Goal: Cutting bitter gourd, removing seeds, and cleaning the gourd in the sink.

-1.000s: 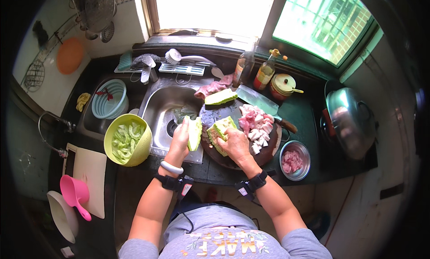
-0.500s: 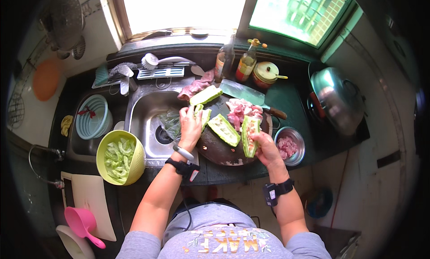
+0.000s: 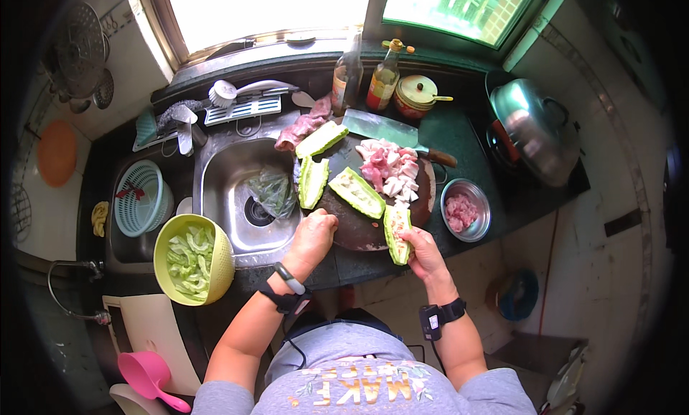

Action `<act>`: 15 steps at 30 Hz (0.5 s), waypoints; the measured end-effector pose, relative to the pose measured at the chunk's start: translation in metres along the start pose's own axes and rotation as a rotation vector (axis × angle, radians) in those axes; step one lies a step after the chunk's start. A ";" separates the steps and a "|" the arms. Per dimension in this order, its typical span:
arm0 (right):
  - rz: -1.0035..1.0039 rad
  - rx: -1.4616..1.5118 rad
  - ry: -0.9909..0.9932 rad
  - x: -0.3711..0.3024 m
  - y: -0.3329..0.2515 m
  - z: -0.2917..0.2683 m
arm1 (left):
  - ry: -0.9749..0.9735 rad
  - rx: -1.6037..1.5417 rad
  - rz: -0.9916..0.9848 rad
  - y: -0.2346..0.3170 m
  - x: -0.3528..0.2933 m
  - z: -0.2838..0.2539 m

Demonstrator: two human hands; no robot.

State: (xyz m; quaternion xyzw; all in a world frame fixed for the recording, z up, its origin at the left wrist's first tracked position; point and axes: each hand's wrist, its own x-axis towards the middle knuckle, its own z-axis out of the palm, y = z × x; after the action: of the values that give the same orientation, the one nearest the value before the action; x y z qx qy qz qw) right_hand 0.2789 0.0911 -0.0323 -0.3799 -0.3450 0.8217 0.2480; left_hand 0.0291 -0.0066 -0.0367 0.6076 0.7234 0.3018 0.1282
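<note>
My right hand (image 3: 426, 255) grips a half of bitter melon (image 3: 395, 234) upright at the front edge of the round cutting board (image 3: 350, 230), its seedy hollow facing up and left. My left hand (image 3: 313, 237) is closed, fingers curled, just left of it near the board's front; whether anything is pinched in it is hidden. Three more melon halves lie on or beside the board: a hollowed one (image 3: 357, 192) in the middle, another (image 3: 313, 182) at the left edge, and a third (image 3: 321, 139) farther back. Cut pale-pink meat (image 3: 390, 167) is heaped at the board's right.
A cleaver (image 3: 384, 130) lies behind the meat. A metal bowl of minced meat (image 3: 485, 200) stands right. Left are the sink (image 3: 222, 182) with a plastic bag (image 3: 273, 190) and a yellow-green basket (image 3: 224, 261) of sliced melon. Bottles (image 3: 384, 78) and a lidded pot (image 3: 531, 124) stand behind.
My left hand has let go of the melon half at the board's left and drawn back toward me, closing. My right hand, with its melon half, has shifted slightly nearer me.
</note>
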 end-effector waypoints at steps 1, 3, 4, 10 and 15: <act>-0.023 0.032 0.013 -0.001 0.000 0.005 | -0.020 0.024 0.011 0.001 0.002 0.005; -0.056 0.059 0.027 -0.005 -0.004 0.011 | -0.002 -0.020 0.031 0.007 0.007 0.014; -0.071 0.064 0.055 -0.008 -0.007 0.013 | 0.012 -0.060 0.048 0.011 0.009 0.019; -0.119 0.092 0.117 -0.025 -0.011 0.005 | 0.010 -0.239 0.208 0.037 0.025 0.046; -0.138 0.147 0.178 -0.050 0.000 -0.007 | -0.001 -0.009 0.249 0.051 0.024 0.058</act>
State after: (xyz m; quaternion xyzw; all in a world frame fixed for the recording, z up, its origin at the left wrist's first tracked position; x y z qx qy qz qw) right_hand 0.3141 0.0602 -0.0126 -0.4075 -0.2856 0.7889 0.3606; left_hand 0.0965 0.0363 -0.0482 0.6924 0.6408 0.3184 0.0927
